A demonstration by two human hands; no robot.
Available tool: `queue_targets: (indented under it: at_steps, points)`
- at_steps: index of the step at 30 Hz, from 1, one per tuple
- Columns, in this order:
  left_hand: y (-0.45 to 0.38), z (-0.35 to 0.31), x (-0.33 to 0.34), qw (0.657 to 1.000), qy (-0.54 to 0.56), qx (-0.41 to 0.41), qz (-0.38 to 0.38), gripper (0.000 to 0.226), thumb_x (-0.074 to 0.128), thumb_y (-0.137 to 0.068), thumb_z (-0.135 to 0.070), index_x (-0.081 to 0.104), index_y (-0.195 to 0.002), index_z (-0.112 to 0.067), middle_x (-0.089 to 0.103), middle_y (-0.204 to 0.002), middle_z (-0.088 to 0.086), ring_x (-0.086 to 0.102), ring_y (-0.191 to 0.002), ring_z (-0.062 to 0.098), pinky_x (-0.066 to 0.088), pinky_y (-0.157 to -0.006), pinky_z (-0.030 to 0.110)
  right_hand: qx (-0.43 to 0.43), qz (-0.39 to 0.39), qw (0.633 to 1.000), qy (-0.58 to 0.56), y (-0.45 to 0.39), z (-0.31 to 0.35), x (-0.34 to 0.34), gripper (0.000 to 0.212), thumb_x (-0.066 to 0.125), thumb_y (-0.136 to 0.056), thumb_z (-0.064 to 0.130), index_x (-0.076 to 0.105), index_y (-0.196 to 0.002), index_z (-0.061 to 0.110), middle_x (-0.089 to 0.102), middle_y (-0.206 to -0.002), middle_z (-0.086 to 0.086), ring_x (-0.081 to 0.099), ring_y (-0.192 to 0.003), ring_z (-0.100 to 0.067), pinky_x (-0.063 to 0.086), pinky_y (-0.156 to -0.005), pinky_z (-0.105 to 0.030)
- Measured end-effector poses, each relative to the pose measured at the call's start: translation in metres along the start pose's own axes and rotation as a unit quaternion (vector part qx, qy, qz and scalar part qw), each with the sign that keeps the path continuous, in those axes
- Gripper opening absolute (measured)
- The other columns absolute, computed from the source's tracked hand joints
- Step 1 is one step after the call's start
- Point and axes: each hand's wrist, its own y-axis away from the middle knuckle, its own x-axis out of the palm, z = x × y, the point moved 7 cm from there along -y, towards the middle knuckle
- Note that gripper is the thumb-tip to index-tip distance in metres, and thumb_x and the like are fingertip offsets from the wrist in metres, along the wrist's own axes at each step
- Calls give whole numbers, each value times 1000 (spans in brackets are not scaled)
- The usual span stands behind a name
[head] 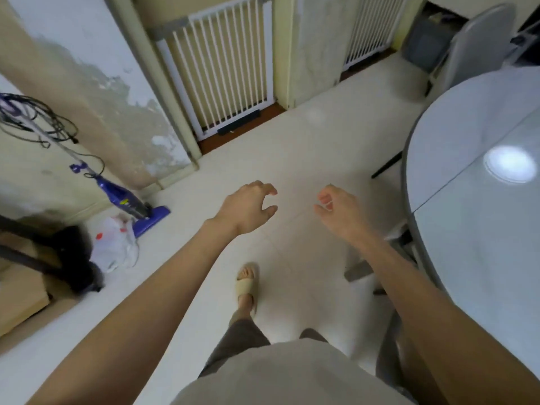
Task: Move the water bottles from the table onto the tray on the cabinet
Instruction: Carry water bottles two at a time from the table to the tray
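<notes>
Left hand (248,207): empty, fingers loosely curled, held out over the floor (292,147).
Right hand (336,210): empty, fingers loosely curled, near the surface (467,229) edge.
Why so: both hands carry nothing; judged to be mid-walk, one sandalled foot (247,283) forward.
Water bottles: none visible; tray and cabinet out of frame.
Surface: bare in the visible part, a lamp glare only.

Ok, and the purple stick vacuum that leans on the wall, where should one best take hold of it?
Probably on the thin pole of the purple vacuum, just below the wound cable. Come from the room side, since the wall is behind it. The pole is slim enough for a full hand wrap, and it tilts, so the head can stay down.
</notes>
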Motion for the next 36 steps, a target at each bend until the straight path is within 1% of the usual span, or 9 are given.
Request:
queue_targets:
  at_steps: [6,9,13,16,19,24,31,34,36]
  points:
    - [-161,-55,-14,986,-37,146,76,41,50,-97,-35,47,-136,-24,50,-137,1,50,-123,21,44,-99,37,150,-85,985,-21,-84,-60,-55,26,60,-89,24,60,-110,10,66,-111,-8,61,-100,-25,49,-86,-35]
    - [-228,-98,-12,962,-68,231,126,41,49,-97,-34,47,-137,-23,50,-138,1,48,-125,21,42,-98,34,204,-129,970,-39,-109,-90,-90,28,60,-90,23,60,-112,7,66,-111,-10,61,-100,-28,49,-82,-34]
    - [-295,-170,3,929,-77,317,176,43,50,-97,-33,47,-138,-21,48,-140,2,47,-125,20,37,-90,27,289,-191,935,-76,-110,-144,-129,23,60,-90,20,60,-108,5,65,-109,-9,61,-95,-25,42,-73,-26]
    - [-331,-239,24,892,-96,384,218,42,51,-97,-30,47,-138,-20,47,-142,2,44,-129,20,37,-94,27,359,-243,895,-103,-100,-198,-158,24,62,-89,22,61,-108,7,65,-108,-8,61,-94,-23,46,-78,-28]
    - [-371,-308,51,861,-114,436,235,41,52,-96,-32,49,-136,-22,50,-137,-1,51,-122,19,36,-87,24,410,-292,856,-116,-94,-255,-188,26,63,-89,22,61,-111,7,66,-109,-9,62,-97,-24,46,-81,-29]
    - [-416,-406,87,819,-149,481,275,41,50,-96,-35,48,-136,-22,50,-136,-1,48,-125,20,43,-98,36,477,-329,800,-155,-90,-339,-237,24,63,-88,23,61,-108,9,66,-108,-7,62,-95,-23,49,-81,-30]
    - [-476,-518,121,769,-182,540,290,40,49,-97,-34,49,-135,-23,50,-136,-5,45,-127,16,41,-98,33,542,-385,727,-176,-91,-428,-304,22,61,-88,21,61,-106,9,66,-107,-5,63,-96,-23,48,-82,-32]
    - [-500,-565,148,738,-205,563,311,40,50,-96,-33,49,-134,-23,50,-136,-5,47,-124,17,42,-98,35,584,-410,677,-183,-84,-468,-321,27,60,-89,21,59,-113,7,65,-114,-8,61,-102,-26,48,-85,-34]
    - [-512,-599,168,707,-217,590,325,40,51,-96,-32,49,-134,-22,50,-136,-3,48,-123,18,42,-97,35,616,-444,626,-177,-75,-493,-337,33,60,-90,22,56,-120,7,61,-121,-11,59,-107,-29,47,-87,-35]
